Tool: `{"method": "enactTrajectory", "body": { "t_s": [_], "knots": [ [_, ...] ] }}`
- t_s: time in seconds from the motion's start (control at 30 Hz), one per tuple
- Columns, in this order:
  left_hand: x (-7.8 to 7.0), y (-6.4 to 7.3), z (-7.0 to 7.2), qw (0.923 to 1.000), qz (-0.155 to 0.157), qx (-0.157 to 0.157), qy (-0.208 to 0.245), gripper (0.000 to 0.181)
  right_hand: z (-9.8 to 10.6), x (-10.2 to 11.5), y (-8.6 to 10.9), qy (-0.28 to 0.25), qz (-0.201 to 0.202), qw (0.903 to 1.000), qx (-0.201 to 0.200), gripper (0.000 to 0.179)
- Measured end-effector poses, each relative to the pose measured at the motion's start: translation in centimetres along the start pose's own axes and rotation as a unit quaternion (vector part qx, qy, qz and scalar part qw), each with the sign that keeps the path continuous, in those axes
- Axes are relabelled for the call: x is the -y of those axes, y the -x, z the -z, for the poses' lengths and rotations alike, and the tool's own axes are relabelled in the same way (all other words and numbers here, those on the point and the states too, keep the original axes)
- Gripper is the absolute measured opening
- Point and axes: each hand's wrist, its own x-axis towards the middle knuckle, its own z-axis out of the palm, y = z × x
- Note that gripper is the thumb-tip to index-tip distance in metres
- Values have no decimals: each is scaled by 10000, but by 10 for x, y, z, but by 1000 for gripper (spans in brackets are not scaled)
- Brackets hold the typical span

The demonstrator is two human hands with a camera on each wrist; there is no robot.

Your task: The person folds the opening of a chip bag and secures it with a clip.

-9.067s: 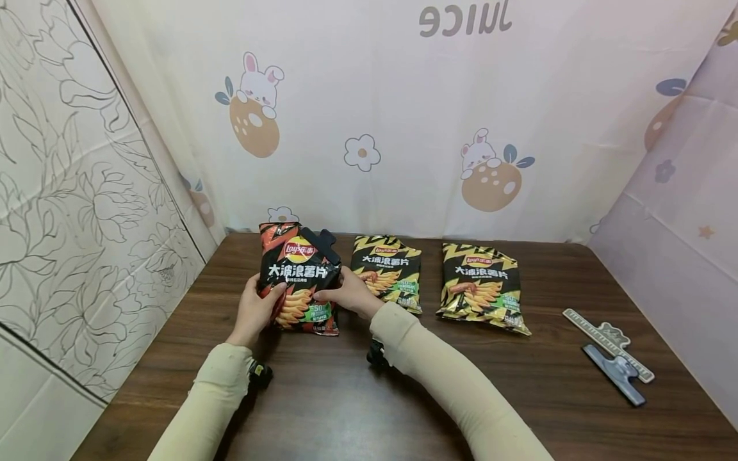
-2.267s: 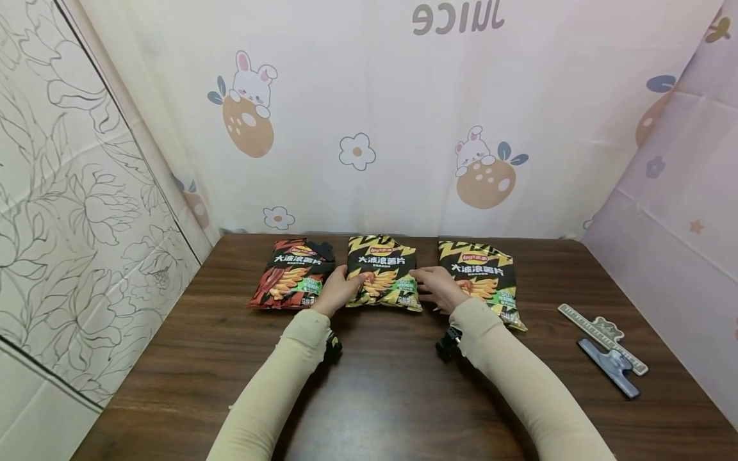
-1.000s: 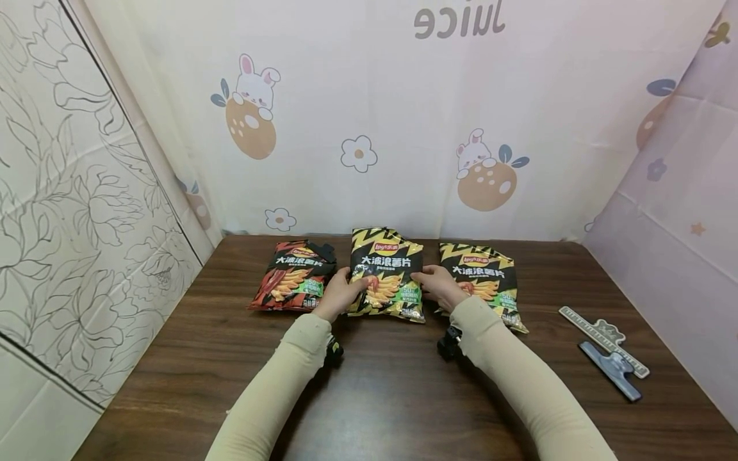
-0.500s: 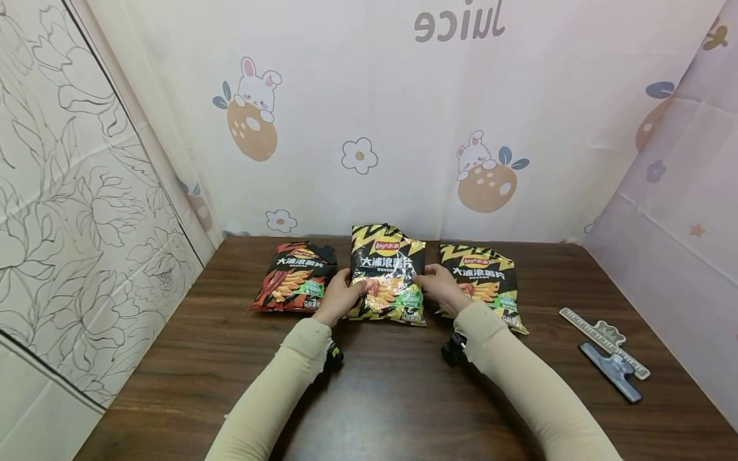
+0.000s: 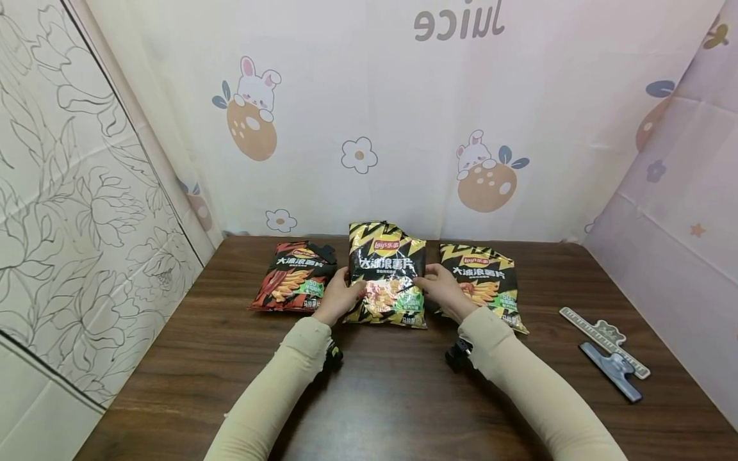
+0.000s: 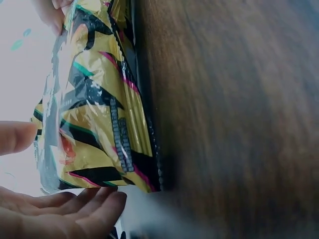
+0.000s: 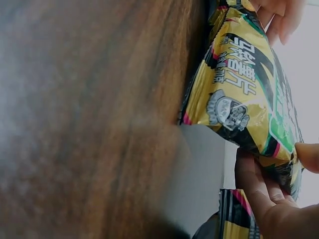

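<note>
Middle bag (image 5: 387, 272) is tipped up vs earlier frame; sits at 12 o'clock, red bag (image 5: 293, 276) at its 9, right bag (image 5: 486, 272) at its 3. Fingers of left hand (image 5: 339, 298) and right hand (image 5: 446, 291) pinch its sides; squeeze light, even.

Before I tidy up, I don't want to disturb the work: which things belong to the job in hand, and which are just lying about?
Job in hand:
middle yellow bag
left hand and right hand, gripping it

Apparently lying about, not held:
red bag with black clip
rightmost yellow bag
pale clip
grey clip
</note>
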Motion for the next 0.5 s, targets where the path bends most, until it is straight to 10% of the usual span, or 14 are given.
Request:
{"method": "enactTrajectory", "body": {
  "t_s": [0.5],
  "knots": [
    [7,2,3,9996,-195,90,207,72,4,4,17,-14,103,9999,51,61]
  ]
}}
